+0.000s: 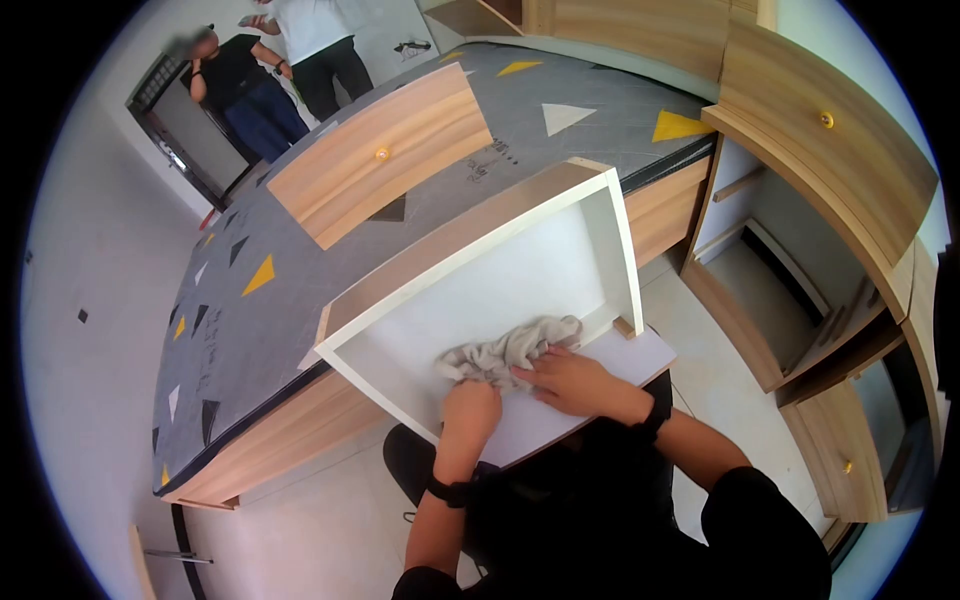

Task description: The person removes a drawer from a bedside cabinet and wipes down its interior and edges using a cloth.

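Cloth (508, 350) in drawer (478, 240), touching curled left hand (470, 408), spread right hand (572, 382); panel (400, 130) on mattress (290, 285).

Person in black top (240, 75) and person in white top (305, 35) standing past mattress (300, 275) far edge, near door (190, 120). Mattress grey, triangle print. Wood cabinet (790, 90) off its right end, yellow knob (827, 121) on front.

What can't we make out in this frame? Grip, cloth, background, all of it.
All head view:
- Left hand fingertips: hidden by the curled hand; grip on the cloth unclear.
- Drawer floor under the cloth: covered by cloth and right hand.
- Mattress writing: too small and blurred to read.
- White-shirted person: head cut off by top edge.
- Wearer's lap: lost in dark clothing and behind the white board.
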The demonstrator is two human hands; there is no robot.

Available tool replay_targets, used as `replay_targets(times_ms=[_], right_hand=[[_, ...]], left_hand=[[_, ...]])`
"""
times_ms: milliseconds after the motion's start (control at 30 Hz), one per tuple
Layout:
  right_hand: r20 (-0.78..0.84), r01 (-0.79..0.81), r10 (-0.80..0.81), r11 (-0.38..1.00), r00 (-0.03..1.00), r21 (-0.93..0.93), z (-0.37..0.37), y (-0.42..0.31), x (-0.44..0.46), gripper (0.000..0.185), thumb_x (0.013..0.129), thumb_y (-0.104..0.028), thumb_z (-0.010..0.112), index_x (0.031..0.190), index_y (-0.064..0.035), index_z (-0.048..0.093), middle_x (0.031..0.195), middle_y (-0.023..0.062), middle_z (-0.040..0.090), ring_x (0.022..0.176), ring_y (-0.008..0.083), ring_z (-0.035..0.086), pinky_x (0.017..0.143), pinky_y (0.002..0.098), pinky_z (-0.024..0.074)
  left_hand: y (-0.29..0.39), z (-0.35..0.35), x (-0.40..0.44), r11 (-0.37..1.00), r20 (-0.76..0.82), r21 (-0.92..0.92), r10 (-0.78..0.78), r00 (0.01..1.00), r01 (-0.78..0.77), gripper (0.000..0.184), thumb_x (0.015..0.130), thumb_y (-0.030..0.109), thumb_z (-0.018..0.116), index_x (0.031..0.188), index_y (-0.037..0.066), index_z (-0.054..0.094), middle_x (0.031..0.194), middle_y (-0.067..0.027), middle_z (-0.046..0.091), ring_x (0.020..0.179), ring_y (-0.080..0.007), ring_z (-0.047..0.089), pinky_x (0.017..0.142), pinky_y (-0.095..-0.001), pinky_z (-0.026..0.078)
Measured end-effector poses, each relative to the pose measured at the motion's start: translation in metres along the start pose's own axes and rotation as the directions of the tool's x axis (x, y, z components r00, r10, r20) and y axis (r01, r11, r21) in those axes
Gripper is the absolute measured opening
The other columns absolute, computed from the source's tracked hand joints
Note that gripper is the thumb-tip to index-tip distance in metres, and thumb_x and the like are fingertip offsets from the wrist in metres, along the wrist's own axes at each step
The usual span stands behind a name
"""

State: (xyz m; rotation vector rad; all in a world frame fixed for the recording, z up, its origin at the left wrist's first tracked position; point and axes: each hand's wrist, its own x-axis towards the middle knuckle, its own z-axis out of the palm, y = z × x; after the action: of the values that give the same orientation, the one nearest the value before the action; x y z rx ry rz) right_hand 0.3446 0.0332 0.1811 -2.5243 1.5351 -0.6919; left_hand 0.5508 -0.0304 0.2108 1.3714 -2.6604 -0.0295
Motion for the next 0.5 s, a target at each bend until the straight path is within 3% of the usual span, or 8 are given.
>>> replay_targets(times_ms=[33,100,267,333,467,500], right_hand=[[0.007,-0.007,0.007,1.000,1.000,0.001,0.003,-0.003,-0.003,0.060,0.087,-0.021,0.067,0.143,-0.0100,0.048,0.116,0.0136,0.064,0.115,0.0296,0.059,0.111,0.0430,0.0395],[-0.189,-0.011,0.005,0.999,0.982,-0.031,0.008,-0.008,-0.007,0.055,0.087,-0.020,0.067,0.139,-0.0087,0.052,0.114,0.0118,0.065,0.114,0.0286,0.060,0.110,0.0422,0.0407],[-0.140,-0.172,0.183,0.981,0.973,0.086,-0.008,-0.012,-0.012,0.042,0.086,-0.018,0.068,0.127,-0.0102,0.063,0.116,0.0118,0.066,0.116,0.0285,0.060,0.111,0.0424,0.0404],[-0.126,-0.235,0.245,0.968,0.961,0.088,-0.018,-0.009,-0.017,0.039,0.085,-0.017,0.068,0.124,-0.0109,0.065,0.121,0.0134,0.065,0.119,0.0288,0.059,0.112,0.0441,0.0394],[-0.222,-0.386,0.356,0.916,0.908,-0.108,-0.030,0.007,-0.039,0.034,0.083,-0.016,0.068,0.117,-0.0117,0.068,0.124,0.0120,0.065,0.123,0.0270,0.057,0.112,0.0455,0.0389],[-0.258,-0.440,0.392,0.882,0.883,-0.168,-0.031,0.012,-0.043,0.034,0.083,-0.016,0.068,0.116,-0.0119,0.069,0.125,0.0115,0.065,0.124,0.0265,0.057,0.111,0.0460,0.0388]], left_hand=[[0.003,-0.001,-0.004,0.997,0.010,0.073,0.034,0.999,-0.035,0.036,0.089,0.032,0.063,0.081,-0.002,0.073,0.076,-0.0223,0.068,0.077,-0.0380,0.069,0.072,-0.0482,0.056],[0.011,-0.010,-0.009,0.996,0.075,0.090,0.021,0.997,-0.028,0.034,0.089,0.031,0.063,0.082,0.000,0.073,0.078,-0.0208,0.069,0.079,-0.0367,0.069,0.071,-0.0484,0.056],[0.011,-0.027,-0.005,0.994,0.219,0.105,-0.059,0.974,0.037,0.026,0.086,0.030,0.066,0.082,0.005,0.074,0.088,-0.0154,0.071,0.083,-0.0349,0.069,0.071,-0.0480,0.055],[0.020,-0.043,-0.007,0.996,0.228,-0.042,0.085,0.970,-0.077,0.021,0.085,0.028,0.067,0.086,0.008,0.074,0.091,-0.0098,0.071,0.084,-0.0335,0.069,0.071,-0.0458,0.055],[0.027,-0.040,-0.004,0.967,0.155,-0.172,0.214,0.964,-0.187,0.020,0.086,0.027,0.066,0.091,0.009,0.073,0.086,-0.0081,0.069,0.085,-0.0317,0.067,0.072,-0.0436,0.054],[0.024,-0.030,-0.004,0.967,0.018,-0.138,0.218,0.976,-0.214,0.020,0.086,0.026,0.066,0.094,0.009,0.072,0.085,-0.0086,0.068,0.085,-0.0310,0.067,0.072,-0.0431,0.054]])
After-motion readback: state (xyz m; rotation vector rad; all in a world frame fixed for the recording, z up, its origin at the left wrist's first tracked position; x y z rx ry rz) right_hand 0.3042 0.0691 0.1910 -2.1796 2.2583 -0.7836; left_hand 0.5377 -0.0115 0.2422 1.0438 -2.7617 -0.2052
